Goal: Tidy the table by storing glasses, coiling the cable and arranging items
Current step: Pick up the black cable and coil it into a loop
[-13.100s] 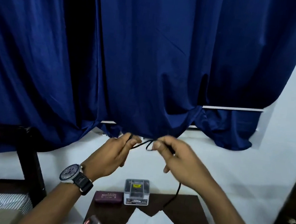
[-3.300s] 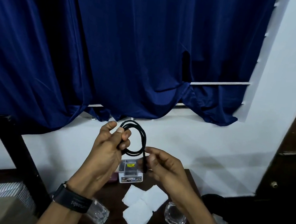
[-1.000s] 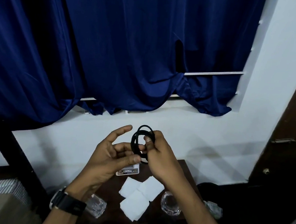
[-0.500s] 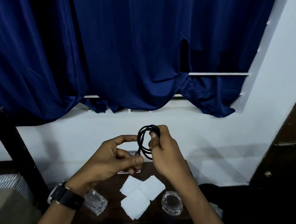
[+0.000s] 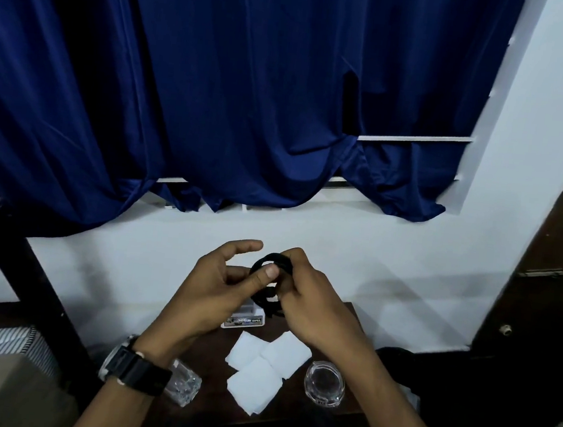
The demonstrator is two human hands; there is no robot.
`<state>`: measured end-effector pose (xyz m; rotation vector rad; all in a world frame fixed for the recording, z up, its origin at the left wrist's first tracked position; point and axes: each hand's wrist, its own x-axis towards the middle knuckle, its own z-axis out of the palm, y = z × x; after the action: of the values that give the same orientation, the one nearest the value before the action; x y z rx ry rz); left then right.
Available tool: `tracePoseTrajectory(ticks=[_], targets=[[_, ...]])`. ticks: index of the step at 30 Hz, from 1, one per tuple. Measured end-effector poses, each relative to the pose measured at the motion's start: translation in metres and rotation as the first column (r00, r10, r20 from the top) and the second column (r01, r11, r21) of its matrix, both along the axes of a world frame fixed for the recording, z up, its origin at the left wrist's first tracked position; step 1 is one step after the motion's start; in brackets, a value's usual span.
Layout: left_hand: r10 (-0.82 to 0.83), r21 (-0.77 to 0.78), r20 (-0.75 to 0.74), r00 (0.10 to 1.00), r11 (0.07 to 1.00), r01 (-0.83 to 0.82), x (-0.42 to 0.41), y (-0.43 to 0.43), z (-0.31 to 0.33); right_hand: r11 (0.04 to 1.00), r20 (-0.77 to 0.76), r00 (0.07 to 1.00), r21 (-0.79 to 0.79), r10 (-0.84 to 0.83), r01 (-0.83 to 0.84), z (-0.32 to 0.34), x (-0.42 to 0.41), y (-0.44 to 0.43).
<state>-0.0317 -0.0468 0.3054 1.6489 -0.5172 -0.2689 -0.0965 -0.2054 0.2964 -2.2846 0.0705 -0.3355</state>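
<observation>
Head view: the left hand point(image 5: 210, 292) and right hand point(image 5: 312, 306) both pinch the coiled cable point(image 5: 270, 258) above the table point(image 5: 215, 351), likely so its loops cannot spring open.

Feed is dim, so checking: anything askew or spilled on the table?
No spill shows. Three white squares lie overlapped and skewed on the table; left hand and right hand hold the coiled cable above it.

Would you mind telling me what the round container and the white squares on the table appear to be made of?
The round container looks like clear glass or hard plastic: see-through, with glossy highlights on its rim. The white squares look like matte paper tissue or thin cloth: flat, overlapping, no shine.
</observation>
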Motion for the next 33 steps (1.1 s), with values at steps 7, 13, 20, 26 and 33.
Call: tracePoseTrajectory(ticks=[7, 13, 20, 26, 33], targets=[[-0.203, -0.341, -0.262, 0.943, 0.934, 0.106, 0.001, 0.009, -0.007, 0.878, -0.057, 0.985, 0.463, 0.164, -0.120, -0.002, 0.004, -0.003], [-0.272, -0.591, -0.379, 0.885, 0.807, -0.006, -0.006, 0.001, -0.006, 0.647, -0.019, 0.948, 0.735, 0.318, -0.203, -0.002, -0.002, -0.001], [-0.097, -0.588, -0.347, 0.933, 0.798, -0.136, -0.002, 0.001, 0.000, 0.638, -0.054, 0.965, 0.760, 0.255, -0.126, -0.012, -0.014, -0.022], [0.057, -0.486, -0.245, 0.968, 0.857, -0.174, -0.004, -0.008, -0.004, 0.476, -0.044, 0.926, 0.866, 0.376, -0.152, -0.009, -0.021, -0.028], [0.243, -0.360, 0.043, 0.969, 0.909, -0.212, -0.011, -0.015, -0.019, 0.099, 0.061, 0.969, 0.991, 0.239, -0.087, -0.008, -0.021, -0.007]])
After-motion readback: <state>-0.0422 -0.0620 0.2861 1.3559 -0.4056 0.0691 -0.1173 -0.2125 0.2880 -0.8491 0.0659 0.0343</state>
